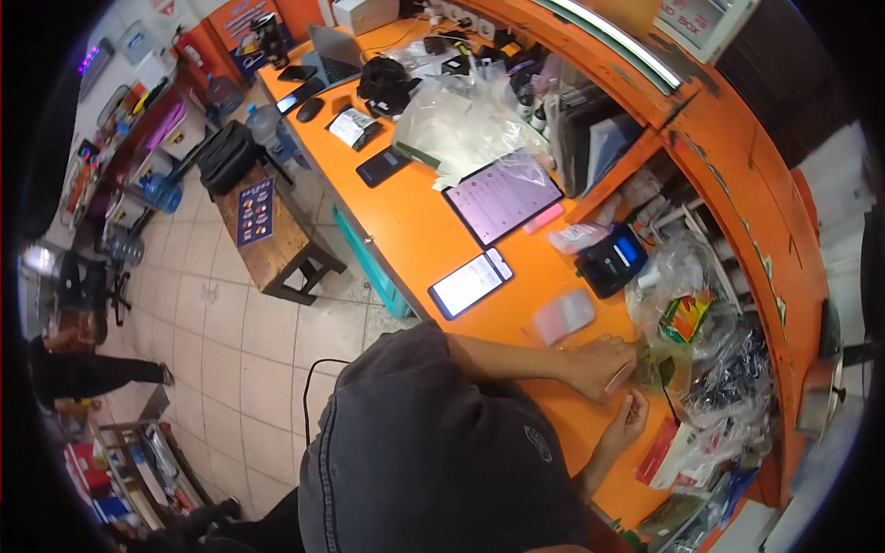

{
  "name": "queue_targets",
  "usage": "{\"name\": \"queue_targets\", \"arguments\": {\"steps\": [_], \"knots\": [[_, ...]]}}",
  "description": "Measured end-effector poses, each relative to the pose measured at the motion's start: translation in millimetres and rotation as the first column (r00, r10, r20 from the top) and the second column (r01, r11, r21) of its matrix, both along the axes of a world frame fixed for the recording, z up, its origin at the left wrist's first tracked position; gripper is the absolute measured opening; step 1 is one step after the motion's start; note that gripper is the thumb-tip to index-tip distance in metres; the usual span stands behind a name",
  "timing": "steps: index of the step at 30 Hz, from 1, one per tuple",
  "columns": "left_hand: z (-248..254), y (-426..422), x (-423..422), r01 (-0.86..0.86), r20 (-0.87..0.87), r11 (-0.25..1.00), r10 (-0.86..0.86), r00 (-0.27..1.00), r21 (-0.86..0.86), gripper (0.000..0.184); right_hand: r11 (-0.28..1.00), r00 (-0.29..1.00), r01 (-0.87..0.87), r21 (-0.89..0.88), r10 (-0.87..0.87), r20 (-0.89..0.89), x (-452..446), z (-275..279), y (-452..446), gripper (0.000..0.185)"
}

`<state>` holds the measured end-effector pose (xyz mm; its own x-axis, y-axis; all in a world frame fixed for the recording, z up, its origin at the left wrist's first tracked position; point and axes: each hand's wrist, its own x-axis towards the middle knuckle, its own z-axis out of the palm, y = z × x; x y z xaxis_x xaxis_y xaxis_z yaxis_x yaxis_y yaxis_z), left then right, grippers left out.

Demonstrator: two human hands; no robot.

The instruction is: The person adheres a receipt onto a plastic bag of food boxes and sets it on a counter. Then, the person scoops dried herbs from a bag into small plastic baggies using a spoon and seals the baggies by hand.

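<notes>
Both left hand (601, 367) and right hand (631, 417) over orange counter (567, 426), half curled; cannot tell if grasping anything. Clear plastic (666, 363) on same counter, just beside left hand; colourful packet (687, 316) among plastic; red-and-white sheet (658, 452) near right hand.

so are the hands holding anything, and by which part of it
It cannot be told: the left hand is near plastic bags, the right hand curled, but no grip shows clearly.
</notes>
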<state>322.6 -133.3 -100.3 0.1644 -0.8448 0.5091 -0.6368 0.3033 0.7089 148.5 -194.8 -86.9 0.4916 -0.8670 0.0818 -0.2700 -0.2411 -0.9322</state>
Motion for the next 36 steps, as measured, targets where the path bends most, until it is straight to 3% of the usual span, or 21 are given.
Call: {"name": "queue_targets", "arguments": {"steps": [3,6,9,12,15,21,23,25,26,28,32,36], "knots": [[-2,6,-10,-0.121,0.057,0.987,0.128,0.990,-0.102,0.040,0.968,0.981,-0.118,-0.220,0.080,-0.175,8,3,2,0.016],[-6,0,-19,-0.311,0.059,0.944,0.319,0.946,-0.110,0.029,0.928,0.978,-0.130,-0.349,0.061,-0.200,19,7,9,0.013],[-7,0,-15,-0.379,0.054,0.916,0.388,0.920,-0.131,0.024,0.934,0.965,0.066,-0.352,-0.149,-0.215,31,24,24,0.012],[-7,-7,-15,-0.407,0.117,0.891,0.435,0.893,-0.201,0.034,0.869,0.947,-0.155,-0.471,-0.005,-0.322,28,16,14,0.013],[-5,-5,-14,-0.387,0.091,0.891,0.417,0.904,-0.238,0.022,0.864,0.953,-0.169,-0.473,0.021,-0.303,28,16,14,0.014],[-14,-9,-19,-0.354,0.161,0.923,0.376,0.912,-0.149,0.028,0.775,0.933,-0.252,-0.579,0.036,-0.357,23,18,14,0.013],[16,-3,-8,-0.124,0.155,0.934,0.076,0.985,0.335,0.036,0.970,0.979,-0.118,-0.213,0.078,-0.190,20,1,10,0.012],[2,-3,-6,-0.113,0.088,0.993,0.110,0.990,0.030,0.040,0.945,0.966,-0.138,-0.296,0.063,-0.249,24,15,13,0.007],[1,-6,-6,-0.103,0.112,0.994,0.098,0.989,0.037,0.041,0.913,0.980,-0.119,-0.391,0.044,-0.195,26,16,14,0.007],[-11,-10,-4,-0.063,0.185,0.998,0.058,0.981,0.019,0.041,0.826,0.961,-0.189,-0.531,0.044,-0.274,28,23,11,0.008],[-6,-14,-4,-0.064,0.166,0.993,0.079,0.983,-0.095,0.036,0.865,0.969,-0.122,-0.487,-0.001,-0.246,25,27,15,0.010],[-12,-23,-6,-0.100,0.223,0.995,0.100,0.970,-0.014,0.043,0.925,0.959,-0.145,-0.351,0.044,-0.281,28,36,14,0.013]]}}
